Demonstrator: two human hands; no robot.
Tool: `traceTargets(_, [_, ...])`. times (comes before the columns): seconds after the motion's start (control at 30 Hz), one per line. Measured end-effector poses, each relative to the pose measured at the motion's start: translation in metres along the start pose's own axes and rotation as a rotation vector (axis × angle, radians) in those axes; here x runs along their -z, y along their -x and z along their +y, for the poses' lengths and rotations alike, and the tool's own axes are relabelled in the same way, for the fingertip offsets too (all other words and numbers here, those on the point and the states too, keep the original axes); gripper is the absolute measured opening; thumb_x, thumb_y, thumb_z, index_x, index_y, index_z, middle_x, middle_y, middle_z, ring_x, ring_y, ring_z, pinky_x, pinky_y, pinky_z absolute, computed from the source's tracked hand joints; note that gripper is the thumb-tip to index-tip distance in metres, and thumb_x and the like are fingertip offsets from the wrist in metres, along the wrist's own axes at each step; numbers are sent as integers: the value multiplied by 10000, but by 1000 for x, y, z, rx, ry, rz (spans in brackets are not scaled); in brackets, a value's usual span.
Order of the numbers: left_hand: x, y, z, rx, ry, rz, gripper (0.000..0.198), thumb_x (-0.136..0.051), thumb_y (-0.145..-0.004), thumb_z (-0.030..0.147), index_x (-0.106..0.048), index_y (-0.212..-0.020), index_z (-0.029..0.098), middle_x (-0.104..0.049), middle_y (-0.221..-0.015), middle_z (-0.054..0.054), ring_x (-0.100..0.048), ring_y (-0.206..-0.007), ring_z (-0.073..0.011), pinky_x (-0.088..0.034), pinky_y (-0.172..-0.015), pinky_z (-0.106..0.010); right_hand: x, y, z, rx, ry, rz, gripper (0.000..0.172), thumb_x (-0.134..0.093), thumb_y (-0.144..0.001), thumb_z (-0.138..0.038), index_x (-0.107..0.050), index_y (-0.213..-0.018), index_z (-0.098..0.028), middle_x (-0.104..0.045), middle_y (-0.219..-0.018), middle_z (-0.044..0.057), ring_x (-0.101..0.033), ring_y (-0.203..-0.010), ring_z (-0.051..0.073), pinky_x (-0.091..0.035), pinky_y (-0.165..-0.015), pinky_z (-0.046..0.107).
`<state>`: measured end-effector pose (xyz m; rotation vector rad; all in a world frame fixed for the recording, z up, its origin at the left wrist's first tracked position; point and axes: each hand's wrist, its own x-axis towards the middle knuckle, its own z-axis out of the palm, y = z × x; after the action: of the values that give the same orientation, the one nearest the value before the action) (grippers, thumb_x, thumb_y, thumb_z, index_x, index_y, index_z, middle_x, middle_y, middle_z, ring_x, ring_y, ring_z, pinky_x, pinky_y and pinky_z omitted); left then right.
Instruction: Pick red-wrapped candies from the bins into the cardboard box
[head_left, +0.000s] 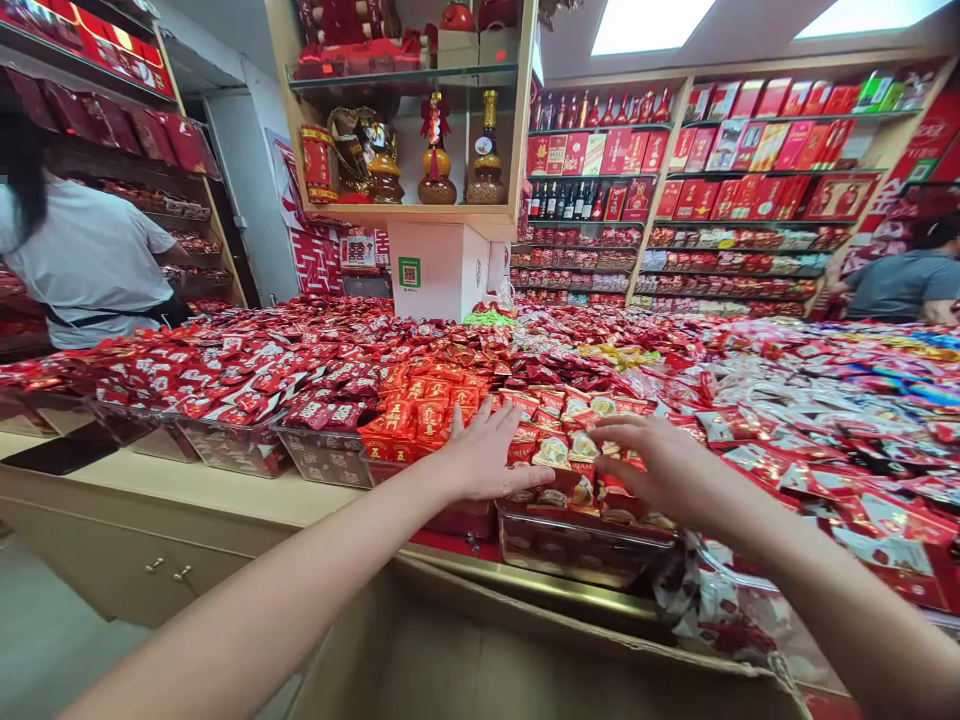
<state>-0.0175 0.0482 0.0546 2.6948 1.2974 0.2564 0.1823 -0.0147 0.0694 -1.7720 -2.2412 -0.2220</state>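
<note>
My left hand (487, 452) is stretched out, fingers spread, over small red-and-gold candy packets (551, 450) printed with a fruit picture and "DURIAN". My right hand (649, 462) hovers at the right side of the same packets, its fingers apart and slightly curved. Nothing shows in either hand; whether the fingertips touch the packets I cannot tell. The packets fill a clear plastic bin (585, 548) at the counter's front. To the left lie orange-red packets (420, 405) with gold lettering. An open cardboard box (480, 655) stands below my forearms.
Neighbouring clear bins (319, 455) hold heaps of red wrapped sweets. A black phone-like slab (64, 452) lies on the counter edge (247, 495) at left. A white pillar (427, 270) supports a bottle display. One person (97, 250) stands at left, another (904, 275) at far right.
</note>
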Motion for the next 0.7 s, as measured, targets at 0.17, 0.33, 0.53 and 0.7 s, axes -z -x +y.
traceTargets(0.17, [1, 4, 0, -17, -6, 11, 947, -261, -661, 776, -77, -1380, 188, -63, -1449, -55, 11, -1315, -315, -12, -1016, -575, 9, -18, 21, -46, 161, -49, 274, -471, -830, -189, -600, -1070, -165, -616, -1100, 66, -550, -1000, 228, -352, -898, 365])
traceTargets(0.33, [0, 7, -2, -38, -11, 16, 845, -182, -728, 730, -109, -1377, 194, -94, -1448, -54, 10, -1319, -294, -39, -1021, -561, 3, -48, 23, -47, 190, -71, 299, -495, -816, -318, -618, -1015, -133, -658, -988, 107, -563, -955, 265, -362, -845, 352])
traceTargets(0.53, [-2, 7, -7, -41, -22, -5, 824, -169, -738, 721, -121, -1376, 202, -119, -1447, -58, 23, -1315, -310, -28, -1009, -581, -9, -74, 26, -136, 184, -134, 300, -579, -668, -420, -632, -728, -131, -662, -704, 120, -605, -688, 268, -375, -537, 294])
traceTargets(0.7, [-1, 4, -9, -55, -22, -19, 837, -170, -734, 723, -155, -1371, 180, -155, -1439, -90, -13, -1311, -331, -21, -999, -594, -3, -80, 28, -219, 101, -157, 310, -580, -635, -438, -603, -761, -155, -655, -733, 92, -588, -671, 223, -354, -486, 262])
